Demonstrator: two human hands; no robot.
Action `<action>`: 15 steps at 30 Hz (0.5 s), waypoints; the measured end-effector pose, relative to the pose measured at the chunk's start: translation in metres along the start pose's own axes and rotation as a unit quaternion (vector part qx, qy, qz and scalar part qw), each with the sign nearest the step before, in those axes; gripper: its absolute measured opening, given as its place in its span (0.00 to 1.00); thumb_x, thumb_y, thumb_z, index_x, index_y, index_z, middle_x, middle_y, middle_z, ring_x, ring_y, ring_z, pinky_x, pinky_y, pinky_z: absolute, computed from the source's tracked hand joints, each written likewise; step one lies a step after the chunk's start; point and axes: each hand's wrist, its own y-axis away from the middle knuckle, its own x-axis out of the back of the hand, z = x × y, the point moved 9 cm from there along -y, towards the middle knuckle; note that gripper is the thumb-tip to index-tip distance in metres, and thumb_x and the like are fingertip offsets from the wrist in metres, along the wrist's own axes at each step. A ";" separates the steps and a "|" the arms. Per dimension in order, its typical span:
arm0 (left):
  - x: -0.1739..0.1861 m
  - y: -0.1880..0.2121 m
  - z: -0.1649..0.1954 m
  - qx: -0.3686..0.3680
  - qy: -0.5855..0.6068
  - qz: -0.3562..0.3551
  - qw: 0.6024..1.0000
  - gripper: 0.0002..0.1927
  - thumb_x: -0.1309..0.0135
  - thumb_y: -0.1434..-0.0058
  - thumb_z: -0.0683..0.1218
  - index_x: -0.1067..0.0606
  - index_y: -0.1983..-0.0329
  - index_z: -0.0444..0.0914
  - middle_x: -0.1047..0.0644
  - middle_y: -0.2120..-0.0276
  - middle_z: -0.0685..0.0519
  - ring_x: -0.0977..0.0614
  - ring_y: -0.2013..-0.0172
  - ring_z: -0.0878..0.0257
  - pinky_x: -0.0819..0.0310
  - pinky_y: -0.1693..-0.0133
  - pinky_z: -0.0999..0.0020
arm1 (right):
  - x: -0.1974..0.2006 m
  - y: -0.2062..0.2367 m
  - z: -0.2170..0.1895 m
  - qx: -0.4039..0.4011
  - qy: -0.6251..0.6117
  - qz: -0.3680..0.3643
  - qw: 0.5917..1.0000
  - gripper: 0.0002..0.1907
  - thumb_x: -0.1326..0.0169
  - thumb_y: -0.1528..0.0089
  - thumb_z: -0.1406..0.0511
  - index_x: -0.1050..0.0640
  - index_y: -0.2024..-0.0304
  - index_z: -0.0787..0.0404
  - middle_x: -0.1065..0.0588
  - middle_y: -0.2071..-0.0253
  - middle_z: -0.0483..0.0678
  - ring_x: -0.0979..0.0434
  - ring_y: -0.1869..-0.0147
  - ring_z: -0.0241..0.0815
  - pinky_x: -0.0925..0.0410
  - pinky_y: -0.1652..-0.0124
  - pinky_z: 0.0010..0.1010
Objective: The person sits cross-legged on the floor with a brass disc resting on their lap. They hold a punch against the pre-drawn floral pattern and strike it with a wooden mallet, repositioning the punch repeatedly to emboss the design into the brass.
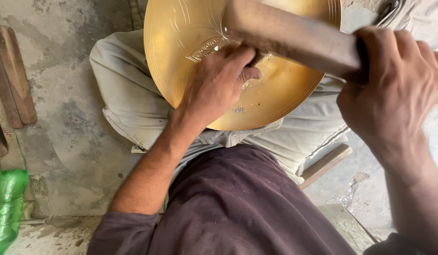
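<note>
Engraving is under way on the round brass plate (181, 61), which rests tilted across the person's lap, its lower edge toward the belly. The left hand (219, 80) is closed on a small punch pressed against the plate's centre; the tool itself is mostly hidden under the fingers. The right hand (393, 85) is wrapped tight around a thick wooden mallet (294, 35) raised above that punch. Fine metal chips (239, 109) lie near the plate's lower rim. A green plastic bottle (7, 208) lies on the concrete floor (68, 113) at the left edge; its contents cannot be told.
</note>
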 end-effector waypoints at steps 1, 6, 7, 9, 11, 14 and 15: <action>-0.001 -0.002 -0.001 -0.001 0.013 -0.019 1.000 0.13 0.42 0.29 0.47 0.32 0.48 0.41 0.20 0.62 0.52 0.16 0.65 0.59 0.22 0.68 0.63 | 0.001 0.009 -0.003 0.029 0.089 0.021 0.995 0.22 0.37 0.46 0.74 0.25 0.50 0.63 0.22 0.63 0.52 0.20 0.64 0.48 0.27 0.64 0.41; -0.003 -0.022 0.008 -0.075 0.029 -0.093 0.992 0.21 0.39 0.33 0.45 0.31 0.40 0.42 0.20 0.66 0.54 0.17 0.72 0.62 0.24 0.75 0.71 | -0.032 0.042 0.036 -0.214 -0.179 -0.079 0.957 0.19 0.33 0.39 0.70 0.29 0.54 0.70 0.24 0.69 0.56 0.24 0.72 0.46 0.28 0.70 0.38; -0.001 -0.023 0.009 -0.079 0.027 -0.097 0.992 0.21 0.38 0.33 0.45 0.31 0.40 0.42 0.20 0.66 0.53 0.17 0.72 0.63 0.25 0.76 0.70 | -0.037 0.047 0.040 -0.256 -0.181 -0.110 0.943 0.19 0.32 0.40 0.68 0.29 0.55 0.69 0.25 0.71 0.56 0.25 0.75 0.47 0.28 0.72 0.38; 0.001 -0.024 0.011 -0.088 0.023 -0.108 0.990 0.22 0.38 0.35 0.44 0.31 0.40 0.42 0.20 0.65 0.53 0.16 0.71 0.64 0.28 0.78 0.68 | -0.031 0.051 0.033 -0.282 -0.328 -0.041 0.901 0.21 0.33 0.39 0.66 0.30 0.52 0.65 0.23 0.62 0.50 0.21 0.64 0.41 0.25 0.62 0.34; 0.003 -0.027 0.011 -0.095 0.026 -0.100 0.990 0.23 0.38 0.35 0.43 0.32 0.39 0.42 0.19 0.64 0.53 0.16 0.71 0.64 0.26 0.76 0.70 | -0.032 0.057 0.025 -0.314 -0.448 0.013 0.837 0.21 0.35 0.40 0.64 0.31 0.51 0.61 0.22 0.60 0.45 0.20 0.63 0.37 0.24 0.63 0.30; -0.002 -0.025 0.014 -0.108 0.018 -0.114 0.987 0.21 0.39 0.34 0.42 0.31 0.40 0.45 0.18 0.61 0.55 0.15 0.68 0.64 0.25 0.75 0.71 | -0.029 0.061 0.011 -0.309 -0.398 0.011 0.864 0.17 0.37 0.40 0.66 0.30 0.54 0.61 0.22 0.67 0.47 0.22 0.71 0.39 0.29 0.74 0.31; -0.005 -0.023 0.015 -0.114 0.014 -0.122 0.986 0.20 0.40 0.33 0.42 0.30 0.40 0.46 0.18 0.61 0.55 0.14 0.67 0.64 0.25 0.75 0.71 | -0.024 0.056 0.002 -0.255 -0.241 -0.032 0.936 0.14 0.38 0.37 0.69 0.28 0.54 0.65 0.22 0.67 0.51 0.23 0.72 0.43 0.30 0.75 0.34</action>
